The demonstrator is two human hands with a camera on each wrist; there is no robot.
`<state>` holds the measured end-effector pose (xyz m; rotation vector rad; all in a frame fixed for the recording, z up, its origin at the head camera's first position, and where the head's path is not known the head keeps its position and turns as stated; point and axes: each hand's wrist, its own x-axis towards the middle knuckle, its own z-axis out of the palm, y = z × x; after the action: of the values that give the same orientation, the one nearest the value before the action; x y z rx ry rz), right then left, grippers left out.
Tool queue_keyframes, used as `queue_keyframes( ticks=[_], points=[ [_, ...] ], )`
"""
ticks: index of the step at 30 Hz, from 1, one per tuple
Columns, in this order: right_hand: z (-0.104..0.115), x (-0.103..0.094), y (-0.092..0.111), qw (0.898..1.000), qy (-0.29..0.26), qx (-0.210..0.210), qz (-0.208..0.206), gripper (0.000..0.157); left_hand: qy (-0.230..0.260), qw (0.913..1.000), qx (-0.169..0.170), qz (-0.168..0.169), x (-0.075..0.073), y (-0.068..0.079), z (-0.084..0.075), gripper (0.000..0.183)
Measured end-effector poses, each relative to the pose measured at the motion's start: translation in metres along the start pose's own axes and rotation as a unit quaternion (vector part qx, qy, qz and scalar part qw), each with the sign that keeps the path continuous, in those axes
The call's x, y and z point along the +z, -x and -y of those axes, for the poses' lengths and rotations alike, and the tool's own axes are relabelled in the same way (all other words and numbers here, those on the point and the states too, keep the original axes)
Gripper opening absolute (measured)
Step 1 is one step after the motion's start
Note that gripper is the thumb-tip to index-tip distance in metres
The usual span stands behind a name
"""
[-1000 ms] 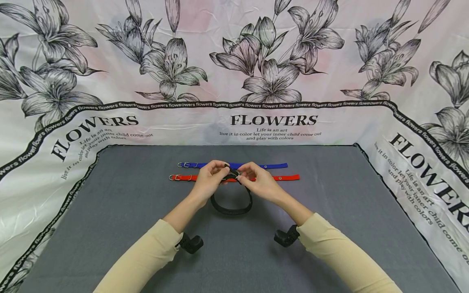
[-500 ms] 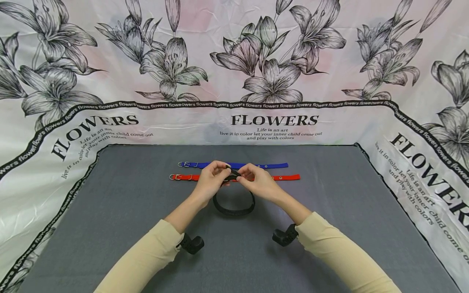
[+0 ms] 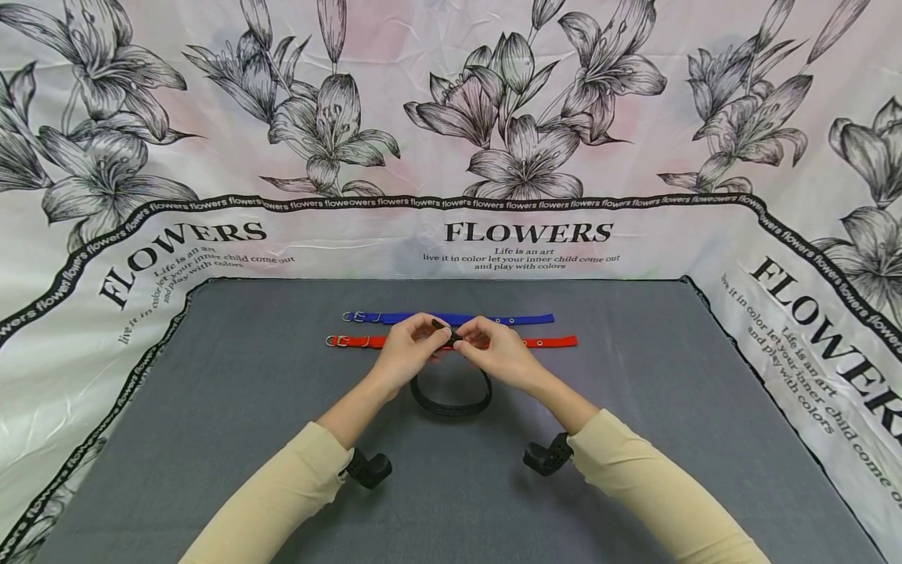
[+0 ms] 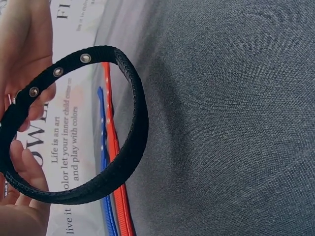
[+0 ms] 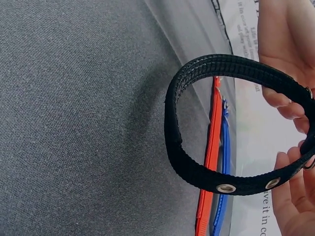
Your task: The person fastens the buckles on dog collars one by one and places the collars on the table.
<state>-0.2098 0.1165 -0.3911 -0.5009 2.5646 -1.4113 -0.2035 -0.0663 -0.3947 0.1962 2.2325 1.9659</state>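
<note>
A black pet collar (image 3: 451,410), bent into a loop, hangs from both hands just above the table. My left hand (image 3: 405,350) pinches its joined ends between thumb and fingers, and a short black tip sticks up there. Close beside it, my right hand (image 3: 503,354) pinches the same joint from the other side. The left wrist view shows metal eyelets along the collar's band (image 4: 140,123); the right wrist view shows the collar (image 5: 172,132) with its padded inner face. Fingers mostly hide the buckle.
Behind the hands, a blue collar (image 3: 532,319) and a red collar (image 3: 560,342) lie flat and parallel on the grey cloth (image 3: 247,392). A flower-printed sheet (image 3: 352,243) rises at the back and sides. Each wrist wears a black camera (image 3: 369,470).
The loop has shifted slightly right. The fingers have closed in around the joined ends, and the left thumb has moved toward the right fingertips. The blue and red collars stay put.
</note>
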Motion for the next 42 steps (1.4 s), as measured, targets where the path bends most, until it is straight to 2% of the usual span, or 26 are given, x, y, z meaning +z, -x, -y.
queue_keyframes(
  ticks=[7, 16, 24, 28, 33, 37, 40, 42],
  points=[
    [-0.002, 0.0, 0.0, 1.0, 0.006, 0.004, -0.004, 0.018, 0.03, 0.9995, 0.0, -0.013, -0.004, -0.001, -0.002, 0.027],
    [-0.001, -0.002, 0.001, 1.0, -0.009, 0.017, 0.002, 0.018, 0.041, 0.999, -0.008, -0.017, -0.004, -0.001, -0.003, 0.024],
    [-0.001, -0.003, 0.001, 0.998, -0.04, 0.039, 0.012, 0.018, 0.024, 0.9995, -0.009, -0.02, -0.001, -0.001, -0.001, 0.023],
    [-0.001, -0.003, 0.001, 0.997, -0.06, 0.047, 0.01, 0.017, 0.021, 0.9996, -0.018, -0.01, 0.0, -0.001, -0.001, 0.02],
    [0.0, -0.002, 0.002, 0.994, -0.096, 0.047, 0.006, 0.018, -0.028, 0.9992, -0.029, 0.0, 0.002, -0.001, 0.0, 0.018],
    [0.0, -0.002, 0.003, 0.994, -0.1, 0.048, 0.007, 0.019, -0.047, 0.9982, -0.037, 0.004, 0.002, -0.002, 0.002, 0.018],
    [0.0, -0.001, 0.003, 0.994, -0.096, 0.047, 0.009, 0.021, -0.052, 0.9977, -0.044, 0.004, 0.003, 0.0, -0.003, 0.019],
    [0.0, -0.001, 0.003, 0.994, -0.095, 0.048, 0.009, 0.022, -0.057, 0.9974, -0.045, 0.0, 0.004, 0.006, -0.013, 0.019]
  ],
)
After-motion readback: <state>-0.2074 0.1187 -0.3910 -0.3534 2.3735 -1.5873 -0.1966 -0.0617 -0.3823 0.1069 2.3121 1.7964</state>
